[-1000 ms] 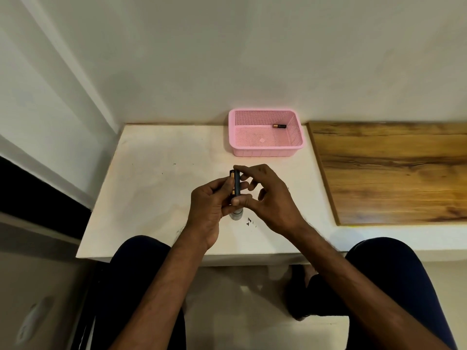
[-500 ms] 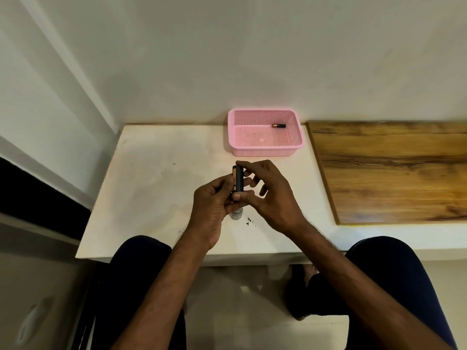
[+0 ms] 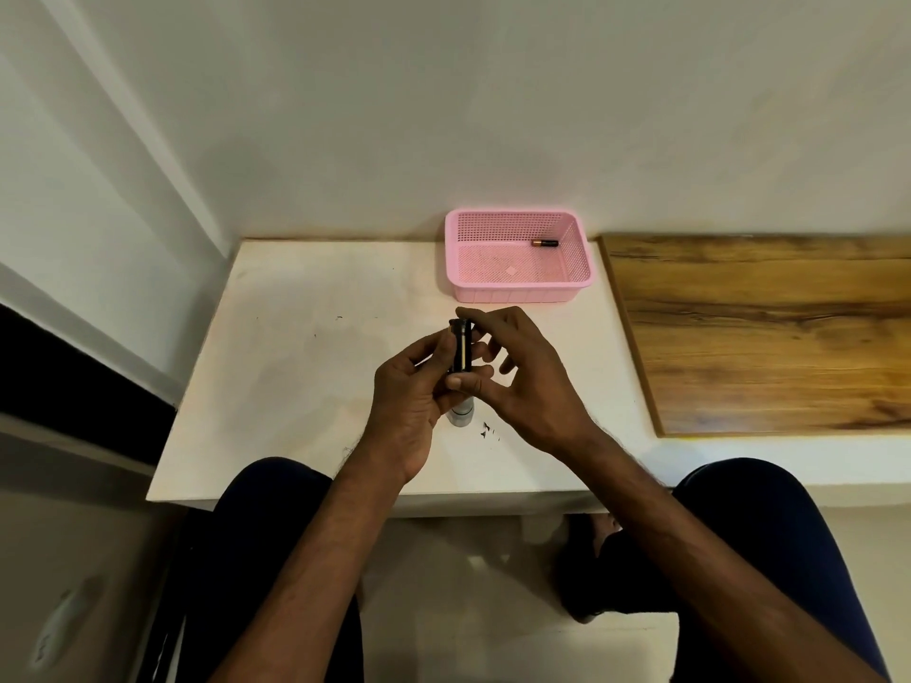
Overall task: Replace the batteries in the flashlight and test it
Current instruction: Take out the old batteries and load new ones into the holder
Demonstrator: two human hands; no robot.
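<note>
A slim black flashlight (image 3: 461, 348) stands upright over the white table (image 3: 305, 367), its silver head (image 3: 460, 415) pointing down and showing below my fingers. My left hand (image 3: 414, 401) grips its body from the left. My right hand (image 3: 517, 382) pinches it from the right, with the index finger over the top end and the thumb lower on the barrel. One battery (image 3: 544, 243), black with a copper end, lies in the pink mesh basket (image 3: 512, 290) behind my hands.
A wooden board (image 3: 769, 332) covers the surface to the right of the basket. Small dark specks (image 3: 488, 429) lie on the table near the flashlight head. A white wall rises right behind the table. My knees are below the table's front edge.
My right index finger has come up over the flashlight's top end and the thumb has slid along the barrel. My left hand keeps the same grip.
</note>
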